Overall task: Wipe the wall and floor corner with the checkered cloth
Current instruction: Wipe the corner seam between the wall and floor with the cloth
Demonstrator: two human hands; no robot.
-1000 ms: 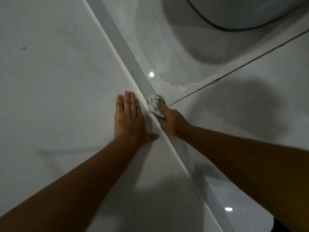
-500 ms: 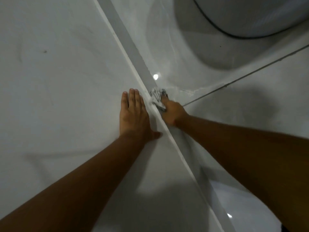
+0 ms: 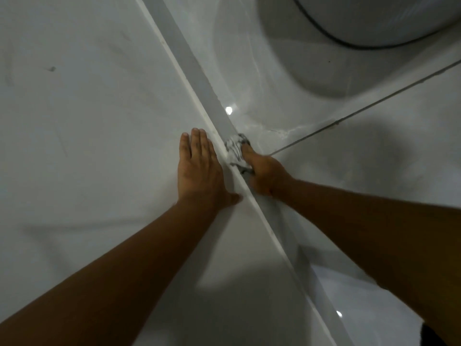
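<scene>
A crumpled grey-and-white checkered cloth point(image 3: 235, 151) is pressed into the seam where the white wall point(image 3: 87, 121) meets the glossy floor point(image 3: 361, 158), against the grey skirting strip point(image 3: 199, 78). My right hand point(image 3: 264, 174) is closed on the cloth, its fingers mostly hidden under it. My left hand point(image 3: 198, 168) lies flat on the wall just left of the seam, fingers together and extended, holding nothing.
A large white rounded object with a dark cable point(image 3: 349, 38) sits on the floor at the top right and casts a shadow. A dark grout line point(image 3: 361, 111) runs across the floor tiles. A small dark mark point(image 3: 52, 69) is on the wall at the left.
My right hand with the cloth has slid a little farther along the seam, away from me. My left hand stays flat on the wall.
</scene>
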